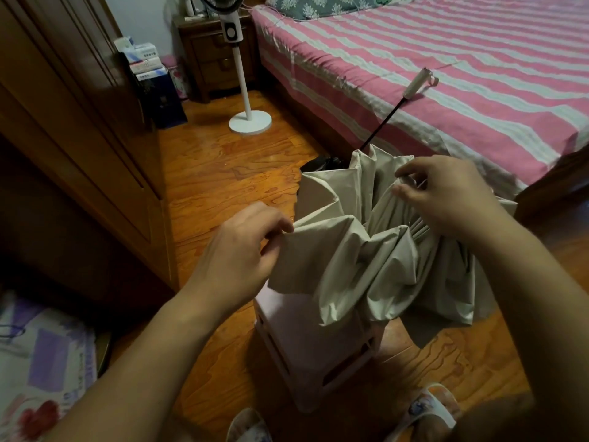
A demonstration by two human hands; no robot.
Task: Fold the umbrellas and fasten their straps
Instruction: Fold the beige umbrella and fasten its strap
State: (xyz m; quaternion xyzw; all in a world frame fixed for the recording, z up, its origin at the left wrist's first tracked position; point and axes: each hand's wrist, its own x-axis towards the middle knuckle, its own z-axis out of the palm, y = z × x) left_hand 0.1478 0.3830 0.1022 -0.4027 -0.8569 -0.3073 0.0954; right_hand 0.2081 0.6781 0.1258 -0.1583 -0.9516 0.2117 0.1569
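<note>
A beige umbrella (pixel 382 260) lies collapsed and rumpled over a pale pink stool (pixel 312 346). Its black shaft (pixel 381 126) runs up to a white handle (pixel 416 84) resting on the bed. My left hand (pixel 242 250) pinches a fold of the canopy at its left edge. Near the canopy's upper right, my right hand (pixel 446 193) pinches a fold of fabric together with thin rib ends. A strip of black lining (pixel 322 162) shows behind the canopy. No strap is visible.
A bed (pixel 446 59) with a pink and white striped sheet fills the right side. A white standing fan (pixel 245 90) stands on the wooden floor (pixel 207 173). A brown wardrobe (pixel 63 122) lines the left. My slippered feet (pixel 430 406) are below the stool.
</note>
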